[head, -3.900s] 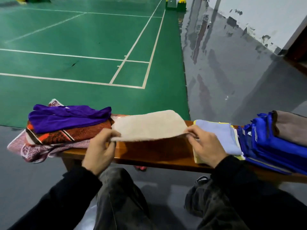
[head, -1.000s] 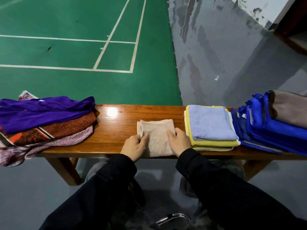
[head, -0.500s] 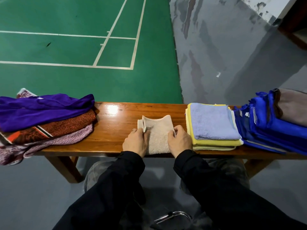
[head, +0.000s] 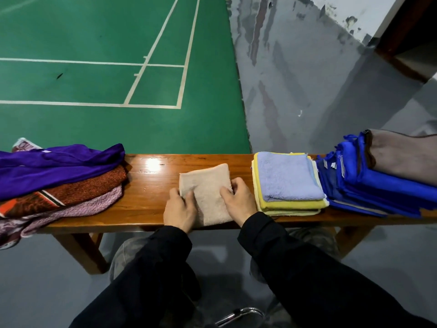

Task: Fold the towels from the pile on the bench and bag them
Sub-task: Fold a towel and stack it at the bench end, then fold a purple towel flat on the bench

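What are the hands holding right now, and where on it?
Both hands grip the beige towel: left hand at its left edge, right hand at its right edge.

Bench: we see a brown wooden bench point(head: 146, 204).
On it: messy towel pile point(head: 59, 181), beige towel point(head: 209, 192), folded stack point(head: 289, 183), blue stack point(head: 369, 188).
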Tool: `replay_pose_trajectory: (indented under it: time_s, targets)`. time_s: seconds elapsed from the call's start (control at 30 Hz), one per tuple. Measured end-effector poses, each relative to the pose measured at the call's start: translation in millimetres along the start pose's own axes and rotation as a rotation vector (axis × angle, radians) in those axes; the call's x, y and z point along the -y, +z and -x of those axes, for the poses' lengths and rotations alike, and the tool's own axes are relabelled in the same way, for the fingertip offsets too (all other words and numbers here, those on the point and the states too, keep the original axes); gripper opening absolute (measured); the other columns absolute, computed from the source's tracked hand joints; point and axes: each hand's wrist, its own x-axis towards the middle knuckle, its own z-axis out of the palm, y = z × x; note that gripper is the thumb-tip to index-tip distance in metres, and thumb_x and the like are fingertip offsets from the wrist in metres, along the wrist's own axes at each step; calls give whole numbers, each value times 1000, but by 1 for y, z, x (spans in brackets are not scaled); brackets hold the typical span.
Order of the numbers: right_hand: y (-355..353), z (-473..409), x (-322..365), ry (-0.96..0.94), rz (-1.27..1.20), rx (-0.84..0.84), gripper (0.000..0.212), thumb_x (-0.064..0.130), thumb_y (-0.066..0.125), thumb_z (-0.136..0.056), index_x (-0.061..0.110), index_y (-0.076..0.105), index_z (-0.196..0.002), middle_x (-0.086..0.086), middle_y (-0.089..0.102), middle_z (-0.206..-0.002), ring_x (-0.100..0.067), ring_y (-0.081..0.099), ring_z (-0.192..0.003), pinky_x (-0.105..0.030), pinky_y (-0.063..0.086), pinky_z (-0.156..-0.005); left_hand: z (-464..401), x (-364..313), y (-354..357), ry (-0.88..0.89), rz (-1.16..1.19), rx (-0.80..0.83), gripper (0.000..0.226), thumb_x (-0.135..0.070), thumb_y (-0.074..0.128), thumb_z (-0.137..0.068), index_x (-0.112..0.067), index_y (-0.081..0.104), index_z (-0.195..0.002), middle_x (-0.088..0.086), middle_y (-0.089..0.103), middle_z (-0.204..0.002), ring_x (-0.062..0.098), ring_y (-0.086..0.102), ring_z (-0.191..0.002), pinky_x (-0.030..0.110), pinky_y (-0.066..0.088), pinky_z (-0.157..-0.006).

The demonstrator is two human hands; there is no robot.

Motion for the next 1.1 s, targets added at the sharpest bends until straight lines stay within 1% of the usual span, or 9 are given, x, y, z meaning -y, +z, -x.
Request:
replay_pose_trajectory:
  time_s: [0.17,0.27,0.4,0.53,0.63,0.73,0.83,0.93,1.1]
  targets:
    - [-48,9,22,-69,-489,-120,33,17,75,-87,25,48,-104,-7,70,-96,-16,66,-84,-33,52,-73,26,-57,-24,130,528,46,38,-17,59,-98,-18,36,-129,1,63,-96,19,67,-92,19,52,-67]
    - [-108,5,26,-114,-576,-247,37,10,73,-89,20,47,-114,-9,69,-88,-7,66,-74,-22,50,-64,28,-104,-7,294,702,207,59,-15,65,-95,-33,34,-141,5,68,-104,13,68,-94,25,57,-78]
    - [-164,-18,4,-98,-422,-424,40,14,74,-88,21,48,-117,-8,70,-93,-14,69,-81,-29,51,-67,15,-145,46,394,482,221,46,-24,67,-92,-29,50,-135,-2,63,-121,14,62,-111,37,53,-95]
    - [-179,-34,-29,54,93,-478,50,26,72,-86,17,49,-130,-8,59,-125,-30,60,-114,-40,48,-96,8,-147,95,468,-83,277,72,-29,64,-87,-20,33,-152,16,36,-154,26,25,-145,36,30,-114]
    - [-182,-29,-38,-185,339,-533,52,19,63,-91,12,50,-141,-11,46,-148,-28,43,-137,-39,33,-115,13,-143,112,604,-208,265,51,-31,55,-93,-16,45,-141,24,27,-158,33,21,-148,40,29,-114]
    - [-173,-35,-37,-460,621,-258,48,20,51,-99,15,48,-147,-6,41,-156,-22,35,-143,-34,22,-121,9,-143,127,686,-291,283,40,-40,33,-93,-16,51,-120,27,29,-156,43,39,-136,46,42,-105]
    - [-158,-38,-54,-429,890,13,48,33,30,-104,19,46,-148,-3,45,-154,-22,37,-144,-37,23,-120,9,-138,129,659,-204,325,49,-32,34,-97,-16,47,-141,27,30,-155,42,42,-135,39,35,-113]
    - [-164,-35,-52,-508,872,-67,54,35,26,-96,15,63,-130,-6,62,-137,-26,53,-129,-34,28,-115,15,-139,114,586,-77,297,40,-14,47,-101,-6,52,-140,20,44,-149,27,34,-143,25,22,-115]
    - [-128,-21,-11,-680,675,-119,35,23,58,-93,19,66,-127,-4,59,-141,-23,47,-137,-29,24,-118,-9,-77,40,444,-123,45,38,-26,53,-97,-13,56,-133,12,52,-139,26,46,-130,39,37,-111]
